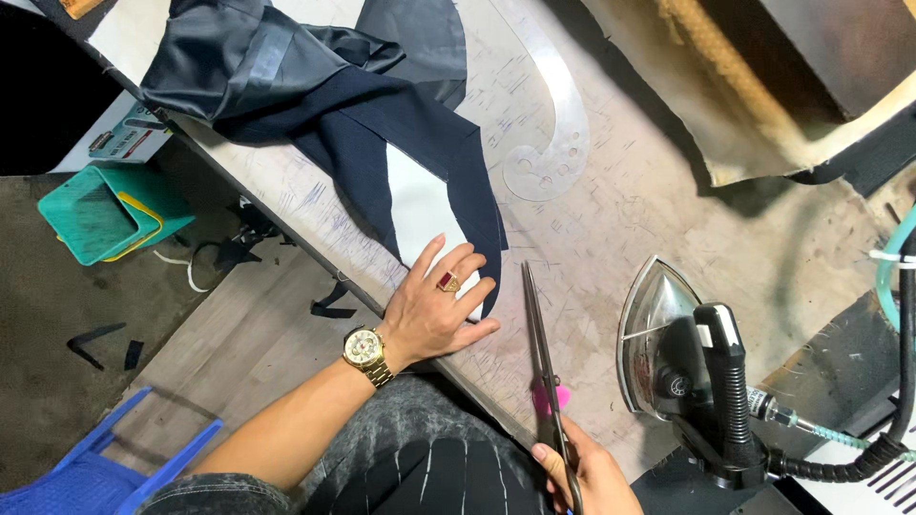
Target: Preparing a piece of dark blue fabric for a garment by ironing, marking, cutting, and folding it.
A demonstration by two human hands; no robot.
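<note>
Steel-soled and tipped on its side, a steam iron (682,348) is lying at the right of the scuffed worktable (620,210), its hose trailing off the edge. Beyond, a clear curved ruler (558,124) is resting just beside the dark fabric piece (382,143), whose white interfacing strip (420,215) is running toward the near edge. A green basket (100,215) is sitting on the floor at left. The left hand (434,310), fingers spread flat, is pressing the fabric's near end. The right hand (587,472) is gripping long scissors (544,362), blades nearly closed, pointing away over bare table, close to the fabric.
</note>
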